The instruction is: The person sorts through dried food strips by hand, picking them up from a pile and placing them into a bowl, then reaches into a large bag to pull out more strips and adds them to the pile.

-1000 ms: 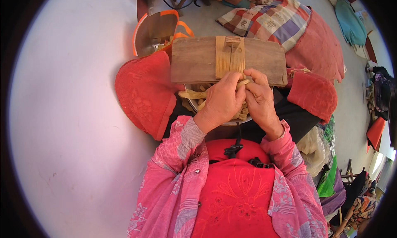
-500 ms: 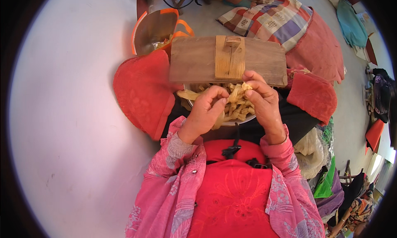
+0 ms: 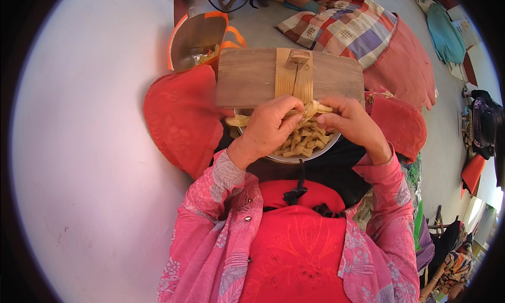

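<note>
My left hand (image 3: 268,129) and my right hand (image 3: 350,121) meet over a metal bowl (image 3: 294,158) on my lap, and both grip one pale yellow fibrous strip (image 3: 310,111) between the fingertips. The bowl holds several short tan pieces (image 3: 307,140). A longer strip end (image 3: 236,121) sticks out to the left under my left hand. Just beyond the hands lies a wooden board (image 3: 252,77) with an upright wooden slat and peg (image 3: 294,74) at its middle.
Red cushions (image 3: 181,116) flank my knees on both sides. An orange-rimmed metal pot (image 3: 197,40) stands behind the board. A checked cloth (image 3: 342,32) and a red cloth (image 3: 405,71) lie on the floor at the back right. A pale wall (image 3: 84,145) fills the left.
The board and bowl have shifted slightly as my head moved. My hands, pressed together a second ago, have parted a little and now hold the strip between them above the bowl.
</note>
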Tool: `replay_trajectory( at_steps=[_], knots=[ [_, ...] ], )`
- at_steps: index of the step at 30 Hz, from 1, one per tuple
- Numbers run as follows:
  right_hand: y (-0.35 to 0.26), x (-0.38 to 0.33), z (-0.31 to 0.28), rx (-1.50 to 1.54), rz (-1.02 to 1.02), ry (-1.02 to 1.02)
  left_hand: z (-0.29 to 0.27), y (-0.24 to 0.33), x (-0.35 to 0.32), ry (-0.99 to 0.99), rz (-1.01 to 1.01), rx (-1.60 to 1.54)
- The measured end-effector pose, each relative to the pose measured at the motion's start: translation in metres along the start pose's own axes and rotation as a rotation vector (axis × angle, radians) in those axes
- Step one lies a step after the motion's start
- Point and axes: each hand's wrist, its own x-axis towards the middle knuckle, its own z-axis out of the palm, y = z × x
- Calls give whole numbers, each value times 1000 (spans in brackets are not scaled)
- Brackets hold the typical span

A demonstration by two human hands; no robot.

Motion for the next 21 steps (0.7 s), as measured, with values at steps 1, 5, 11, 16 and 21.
replay_trajectory(
  at_steps=[1, 5, 11, 16, 21],
  knots=[
    [0, -5, 3, -81, -9, 15, 1, 0, -1, -6, 8, 26],
    [-5, -9, 13, -699, -279, 195, 1, -5, -3, -53, 14, 117],
    [18, -19, 11, -833, -513, 240, -14, 2, -7, -101, -145, 2],
    [26, -25, 8, -1028, -480, 164, -5, 2, -12, -65, -31, 81],
    [21, -15, -2, 206, -83, 54, 4, 8, -4, -79, 29, 83]
  ],
)
